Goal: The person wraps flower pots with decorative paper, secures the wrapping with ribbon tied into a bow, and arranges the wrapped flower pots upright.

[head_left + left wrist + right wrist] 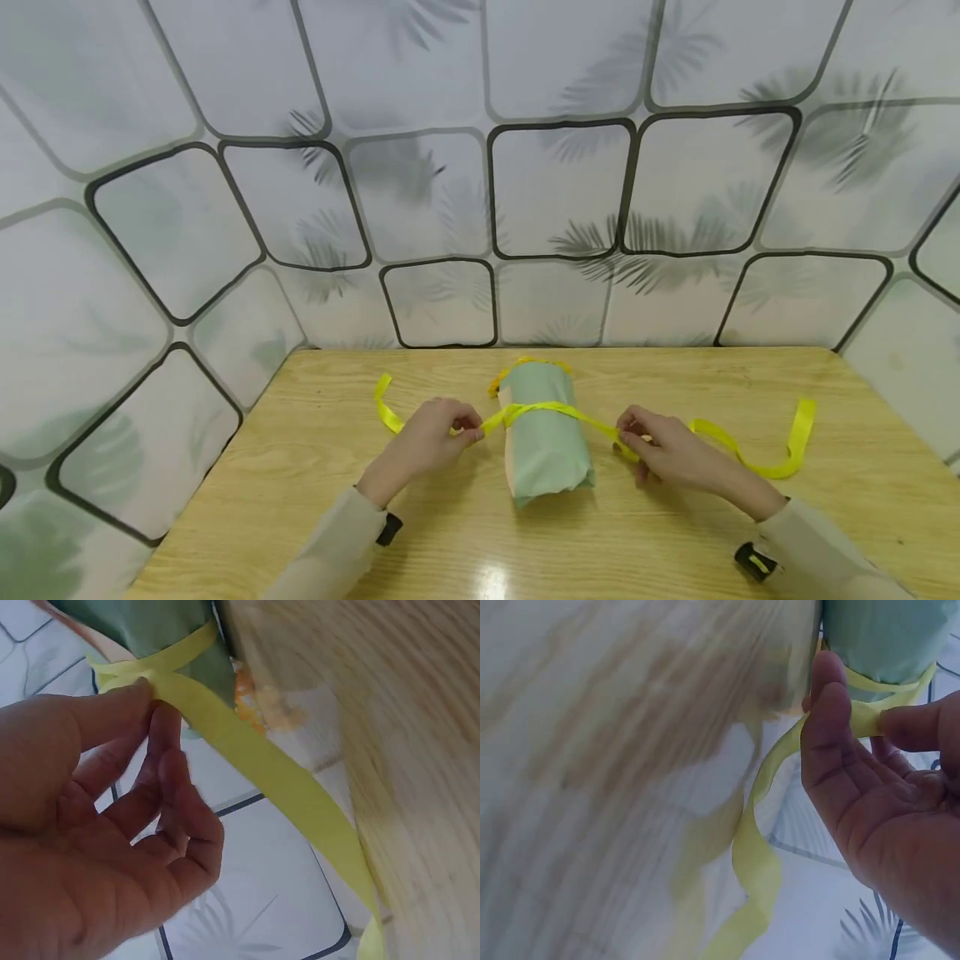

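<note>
A bundle wrapped in pale green paper lies lengthwise on the table, with a peach-coloured edge along its left side. Round its middle runs a yellow ribbon, crossed over itself near the left edge. My left hand pinches one end of the ribbon between thumb and forefinger, just left of the bundle. On the other side my right hand pinches the other end, and the ribbon between both hands looks taut. In the left wrist view the loose ribbon tail trails past the fingers; another tail hangs twisted beside the right hand.
Orange-yellow trim shows at the bundle's far end. The wooden table ends at a patterned cloth backdrop with dark outlines and leaf prints. Loose ribbon tails curl on the table at far left and far right.
</note>
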The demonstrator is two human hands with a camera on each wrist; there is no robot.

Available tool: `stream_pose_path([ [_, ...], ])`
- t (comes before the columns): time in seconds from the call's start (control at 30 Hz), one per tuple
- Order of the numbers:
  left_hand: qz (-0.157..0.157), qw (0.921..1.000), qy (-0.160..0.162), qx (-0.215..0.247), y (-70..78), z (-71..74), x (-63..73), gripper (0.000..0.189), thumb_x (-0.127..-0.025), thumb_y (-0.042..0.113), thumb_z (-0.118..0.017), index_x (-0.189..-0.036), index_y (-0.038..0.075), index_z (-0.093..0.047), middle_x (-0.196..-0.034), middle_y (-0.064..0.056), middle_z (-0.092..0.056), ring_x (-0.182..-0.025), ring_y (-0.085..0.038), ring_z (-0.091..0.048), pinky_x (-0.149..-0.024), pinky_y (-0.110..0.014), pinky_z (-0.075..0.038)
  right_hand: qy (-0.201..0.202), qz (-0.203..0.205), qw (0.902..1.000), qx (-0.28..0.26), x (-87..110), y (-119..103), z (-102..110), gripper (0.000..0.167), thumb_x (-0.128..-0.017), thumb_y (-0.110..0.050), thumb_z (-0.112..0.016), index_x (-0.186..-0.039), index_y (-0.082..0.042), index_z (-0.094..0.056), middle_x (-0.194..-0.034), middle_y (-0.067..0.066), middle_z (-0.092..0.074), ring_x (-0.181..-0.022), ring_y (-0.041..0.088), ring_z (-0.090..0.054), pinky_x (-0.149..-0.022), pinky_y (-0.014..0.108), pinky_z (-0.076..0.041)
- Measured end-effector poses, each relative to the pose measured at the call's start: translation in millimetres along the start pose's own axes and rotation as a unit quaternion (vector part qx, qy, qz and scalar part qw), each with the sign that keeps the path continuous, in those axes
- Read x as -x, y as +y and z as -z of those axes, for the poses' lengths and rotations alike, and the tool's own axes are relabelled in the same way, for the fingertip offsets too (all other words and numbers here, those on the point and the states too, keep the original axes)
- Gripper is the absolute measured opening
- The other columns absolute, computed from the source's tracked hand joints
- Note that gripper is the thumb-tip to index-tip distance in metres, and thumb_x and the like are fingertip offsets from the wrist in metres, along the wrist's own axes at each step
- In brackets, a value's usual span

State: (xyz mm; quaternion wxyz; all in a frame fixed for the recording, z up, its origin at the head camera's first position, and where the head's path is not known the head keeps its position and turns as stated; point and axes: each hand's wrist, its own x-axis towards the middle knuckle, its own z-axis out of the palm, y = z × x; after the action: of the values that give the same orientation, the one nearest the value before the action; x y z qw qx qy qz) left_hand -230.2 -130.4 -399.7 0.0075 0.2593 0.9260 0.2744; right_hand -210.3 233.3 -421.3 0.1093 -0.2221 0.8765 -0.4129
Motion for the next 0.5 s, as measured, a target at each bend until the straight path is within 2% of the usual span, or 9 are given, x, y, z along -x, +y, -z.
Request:
stream_pose_path([
  [0.1, 0.005, 0.9985, 0.000, 0.054, -1.3, 2.4, 0.8, 0.008, -0.099, 0.020, -0.070, -0.098, 0.016, -0.076, -0.094, 0.004, -0.072, -0.086, -0.010, -0.062, -0.076, -0.028, -0.053, -0.004, -0.017, 0.9996, -0.024, 3.8, 1.0, 5.0, 0.021, -0.109, -0.020, -0.052, -0.120, -0.002, -0.053, -0.108, 0.016, -0.070, -0.065, 0.016, -0.069, -0.051, 0.030, -0.053],
  [0.17, 0.018, 0.9937, -0.002, 0.111, -0.4, 3.1, 0.9, 0.008, -0.099, 0.020, -0.069, -0.101, 0.014, -0.073, -0.094, 0.001, -0.072, -0.083, -0.011, -0.064, -0.073, -0.029, -0.056, 0.002, -0.013, 0.9998, -0.016, 6.6, 1.6, 9.9, 0.024, -0.107, -0.020, -0.055, -0.123, -0.001, -0.054, -0.109, 0.016, -0.070, -0.068, 0.015, -0.069, -0.052, 0.030, -0.054],
  [0.23, 0.044, 0.9818, -0.004, 0.185, 1.9, 2.7, 0.9, 0.010, -0.100, 0.018, -0.068, -0.106, 0.010, -0.069, -0.095, -0.004, -0.072, -0.083, -0.015, -0.066, -0.075, -0.033, -0.059, 0.022, -0.008, 0.9997, 0.011, 10.3, 2.5, 16.3, 0.025, -0.106, -0.019, -0.057, -0.124, 0.000, -0.057, -0.111, 0.017, -0.070, -0.069, 0.013, -0.068, -0.053, 0.029, -0.054],
  [0.3, 0.064, 0.9632, -0.002, 0.261, 4.6, 2.0, 0.6, 0.019, -0.099, 0.015, -0.069, -0.114, 0.005, -0.063, -0.098, -0.009, -0.072, -0.084, -0.023, -0.069, -0.078, -0.040, -0.062, 0.056, -0.005, 0.9966, 0.061, 15.0, 4.8, 25.3, 0.024, -0.105, -0.017, -0.059, -0.122, 0.000, -0.061, -0.110, 0.017, -0.071, -0.070, 0.011, -0.067, -0.054, 0.027, -0.054],
  [0.4, 0.087, 0.9351, 0.011, 0.344, 9.4, 0.7, -0.4, 0.035, -0.096, 0.012, -0.073, -0.125, 0.002, -0.055, -0.103, -0.012, -0.072, -0.091, -0.030, -0.072, -0.085, -0.047, -0.062, 0.106, -0.025, 0.9835, 0.144, 24.9, 14.1, 43.9, 0.022, -0.103, -0.014, -0.061, -0.119, 0.000, -0.064, -0.107, 0.017, -0.073, -0.071, 0.013, -0.068, -0.056, 0.026, -0.052],
  [0.43, 0.090, 0.9298, 0.016, 0.357, 11.2, 0.3, -0.7, 0.039, -0.095, 0.011, -0.074, -0.128, 0.002, -0.054, -0.104, -0.012, -0.072, -0.092, -0.029, -0.072, -0.086, -0.047, -0.062, 0.119, -0.038, 0.9781, 0.167, 28.9, 18.9, 50.9, 0.022, -0.102, -0.014, -0.062, -0.118, 0.001, -0.065, -0.105, 0.017, -0.073, -0.073, 0.016, -0.068, -0.058, 0.027, -0.052],
  [0.5, 0.095, 0.9262, 0.031, 0.363, 14.5, -1.1, -1.2, 0.045, -0.093, 0.010, -0.076, -0.132, 0.005, -0.056, -0.104, -0.012, -0.071, -0.092, -0.025, -0.071, -0.083, -0.042, -0.062, 0.139, -0.064, 0.9681, 0.199, 37.9, 30.1, 65.1, 0.022, -0.100, -0.012, -0.063, -0.116, 0.003, -0.066, -0.102, 0.020, -0.073, -0.075, 0.023, -0.070, -0.060, 0.033, -0.054],
])
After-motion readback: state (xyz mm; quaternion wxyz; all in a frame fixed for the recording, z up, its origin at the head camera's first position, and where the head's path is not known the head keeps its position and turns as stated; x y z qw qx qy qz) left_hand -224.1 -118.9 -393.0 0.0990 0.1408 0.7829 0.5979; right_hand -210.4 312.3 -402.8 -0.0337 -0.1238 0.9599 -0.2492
